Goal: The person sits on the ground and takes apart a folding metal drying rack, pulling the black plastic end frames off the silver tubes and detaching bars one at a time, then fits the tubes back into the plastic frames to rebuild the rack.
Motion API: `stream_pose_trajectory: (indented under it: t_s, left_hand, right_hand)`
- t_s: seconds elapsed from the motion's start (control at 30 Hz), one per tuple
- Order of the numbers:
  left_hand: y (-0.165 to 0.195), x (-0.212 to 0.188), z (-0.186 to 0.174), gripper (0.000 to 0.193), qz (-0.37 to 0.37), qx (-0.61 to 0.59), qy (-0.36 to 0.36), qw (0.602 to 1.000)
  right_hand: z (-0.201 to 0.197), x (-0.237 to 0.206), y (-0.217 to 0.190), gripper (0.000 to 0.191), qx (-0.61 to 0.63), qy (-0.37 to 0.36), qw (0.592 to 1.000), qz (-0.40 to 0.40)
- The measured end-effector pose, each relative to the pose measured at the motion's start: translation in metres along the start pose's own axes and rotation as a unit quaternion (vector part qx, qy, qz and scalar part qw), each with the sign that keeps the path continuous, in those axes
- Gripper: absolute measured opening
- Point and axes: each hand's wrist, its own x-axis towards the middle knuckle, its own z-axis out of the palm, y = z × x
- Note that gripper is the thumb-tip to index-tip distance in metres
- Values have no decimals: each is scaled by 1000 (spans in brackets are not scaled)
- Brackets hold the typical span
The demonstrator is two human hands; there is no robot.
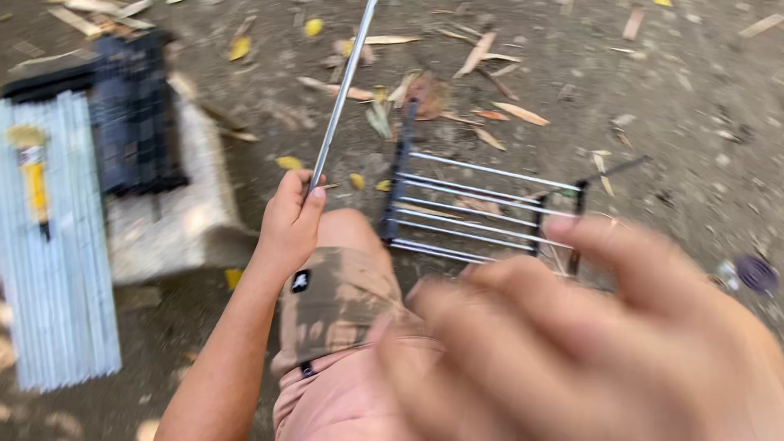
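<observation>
Head view looks down at bare ground [702,98] strewn with dry leaves. My left hand [290,216] is clamped round the near end of a thin metal rod [343,86], which slants up and away past the top edge. My right hand [572,335] is close to the lens and badly blurred; its fingers look spread with nothing in them, though I cannot be sure.

Just right of the left hand, beyond my knee [347,237], lies a rack [474,208]: rods set side by side between dark end bars. I count five or six rods in it; blur keeps me from settling on one figure. At far left a bundle of rods [53,245] lies flat, too many and too blurred to count, with one yellow-handled tool [34,184] on top. Beside it one dark mesh crate [135,110] rests on a pale block [175,216]. One small purple disc [755,273] sits at the right edge.

As I judge it, the rod is held only at one end, so its long free length could swing and knock the rack askew, or slip through the grip. The right hand, moving fast, might also strike the rack's protruding ends.
</observation>
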Motion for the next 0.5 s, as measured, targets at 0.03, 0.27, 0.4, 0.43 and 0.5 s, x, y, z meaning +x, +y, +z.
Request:
stream_pose_trajectory:
  t_s: [0.03, 0.27, 0.4, 0.43, 0.5]
  left_hand:
    - [-1, 0, -17, 19, 1, 5, 18, 1000]
    - [-39, -31, -140, 20, 10, 248, 259, 933]
    - [-75, -56, -202, 25, -63, 343, 320, 881]
    - [-85, -61, -213, 26, -81, 363, 329, 868]
    - [-102, -68, -228, 27, -98, 401, 349, 841]
  right_hand:
    - [8, 4, 4, 40, 8, 11, 1000, -5]
    - [130, 49, 15, 39, 177, -202, 963, 16]
    - [174, 63, -4, 35, 259, -225, 939, 5]
    - [185, 64, -10, 34, 292, -209, 933, 2]
    - [207, 67, -20, 33, 334, -219, 917, 10]
